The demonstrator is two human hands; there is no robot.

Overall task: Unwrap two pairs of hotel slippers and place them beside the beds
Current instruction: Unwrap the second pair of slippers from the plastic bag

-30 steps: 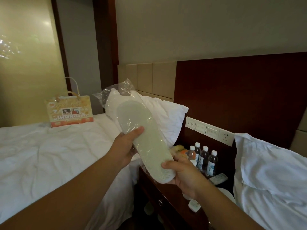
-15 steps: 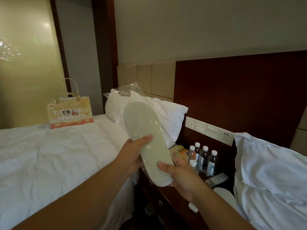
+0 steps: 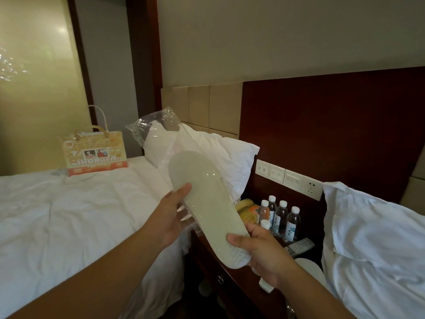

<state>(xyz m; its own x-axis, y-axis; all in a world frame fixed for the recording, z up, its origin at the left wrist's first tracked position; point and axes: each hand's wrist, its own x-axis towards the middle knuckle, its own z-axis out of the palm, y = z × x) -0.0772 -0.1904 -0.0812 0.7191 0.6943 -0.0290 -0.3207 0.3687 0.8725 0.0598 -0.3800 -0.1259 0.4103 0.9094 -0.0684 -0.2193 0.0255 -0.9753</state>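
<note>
Since earlier frame: slippers (image 3: 202,203) tilted lower, wrap (image 3: 158,125) trailing off toe; held between beds (image 3: 69,215), sole up. Left hand (image 3: 171,217) pinching mid-sole film; right hand (image 3: 259,249) clamped on heel. Judged light, floppy, film slippery; grip heel, tug film.

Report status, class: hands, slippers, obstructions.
Left hand gripping wrapper mid-length. Right hand holding heel end. Slippers partly out of plastic wrapper. Nothing obstructing.
</note>
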